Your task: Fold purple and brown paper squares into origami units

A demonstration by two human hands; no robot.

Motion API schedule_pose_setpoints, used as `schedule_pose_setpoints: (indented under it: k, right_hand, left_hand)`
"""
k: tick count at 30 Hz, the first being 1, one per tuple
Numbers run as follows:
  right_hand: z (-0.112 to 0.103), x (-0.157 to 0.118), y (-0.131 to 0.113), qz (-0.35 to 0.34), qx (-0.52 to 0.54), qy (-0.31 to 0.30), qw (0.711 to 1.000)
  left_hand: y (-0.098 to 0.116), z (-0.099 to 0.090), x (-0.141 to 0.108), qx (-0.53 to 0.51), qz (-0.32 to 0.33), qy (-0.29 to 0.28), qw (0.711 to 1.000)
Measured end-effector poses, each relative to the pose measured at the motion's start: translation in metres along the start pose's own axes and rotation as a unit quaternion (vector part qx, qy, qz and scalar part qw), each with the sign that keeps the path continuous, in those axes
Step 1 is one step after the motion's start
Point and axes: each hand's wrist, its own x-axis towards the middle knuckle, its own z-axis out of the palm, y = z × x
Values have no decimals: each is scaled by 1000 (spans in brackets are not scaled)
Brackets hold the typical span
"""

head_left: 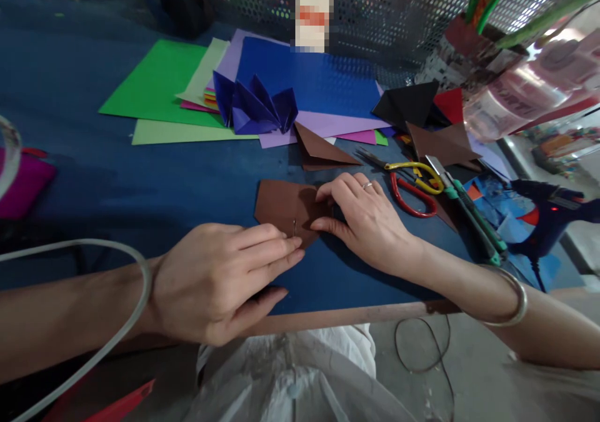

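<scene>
A folded piece of brown paper (281, 203) lies on the blue table, between my hands. My left hand (229, 275) rests flat over its lower left part, fingers stretched to the right and thumb apart below. My right hand (365, 219) pinches the paper's right edge between thumb and fingers. A ring sits on one right finger. Just behind is another folded brown piece (323, 150). To the right of it are scissors (415, 187) with one yellow and one red handle.
Behind lie coloured sheets (314, 78) and a folded blue-purple paper shape (257, 106). At the right are a green-and-black cutter (473, 216), a dark glue gun (548, 212) and a pink bottle (520, 97). The table edge (356, 314) runs in front.
</scene>
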Motion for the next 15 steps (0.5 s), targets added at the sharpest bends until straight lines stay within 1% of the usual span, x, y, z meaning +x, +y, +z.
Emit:
schedule_pose_setpoints:
  k: [6,9,13,15]
  right_hand:
    - [0,0,2,-7,-7,2,1000]
    - [0,2,3,-7,0,6,1000]
    - [0,3,7,4,50,16,999]
    - [0,4,10,4,81,32,996]
  left_hand:
    - [3,-1,3,6,-15,-20,1000]
    - [3,0,3,11,-18,-15,1000]
    - [3,1,2,14,-15,-1,1000]
    - [3,2,2,11,-11,0,1000]
